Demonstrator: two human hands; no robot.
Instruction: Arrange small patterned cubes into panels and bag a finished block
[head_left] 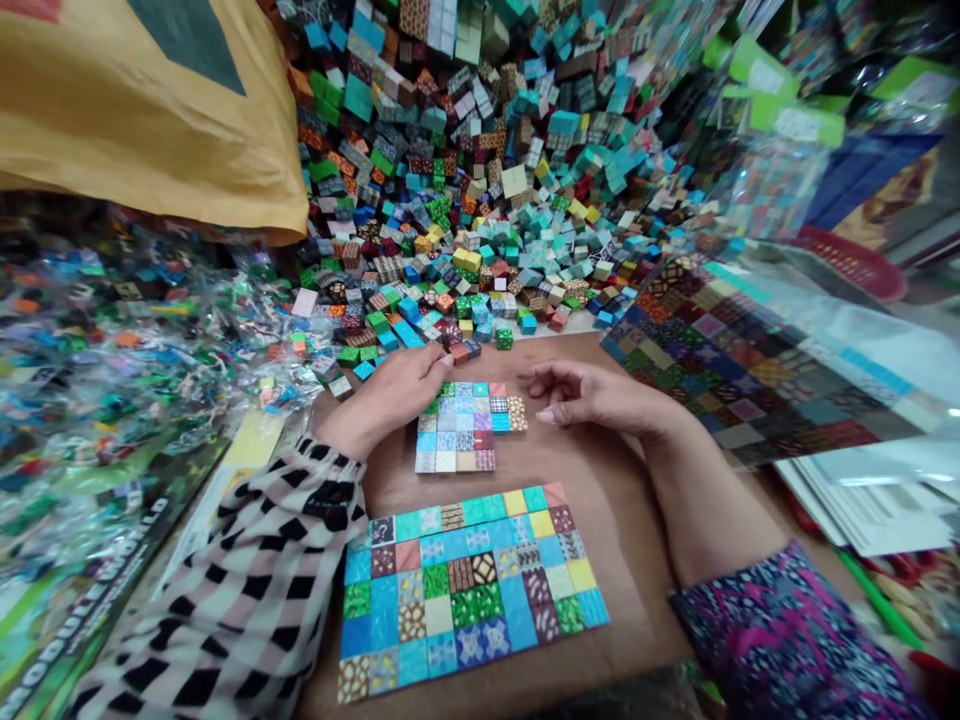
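Observation:
My left hand point(390, 395), in a pink and black checked sleeve, lies palm down at the left edge of a small grid of patterned cubes point(465, 430). Its fingertips touch the grid's top left corner, and I see nothing held. My right hand point(592, 395), in a purple patterned sleeve, hovers just right of the same grid with its fingers loosely curled and empty. A larger flat grid of coloured cubes point(465, 590) lies nearer to me. Both grids sit on a brown board point(630, 540).
A huge pile of loose coloured cubes point(487, 200) rises behind the board. Bagged cubes point(112, 330) fill the left, under a yellow cloth point(150, 110). A plastic-wrapped cube sheet point(750, 360), a red basket point(855, 262) and papers point(870, 500) are right. A printed box point(75, 610) lies lower left.

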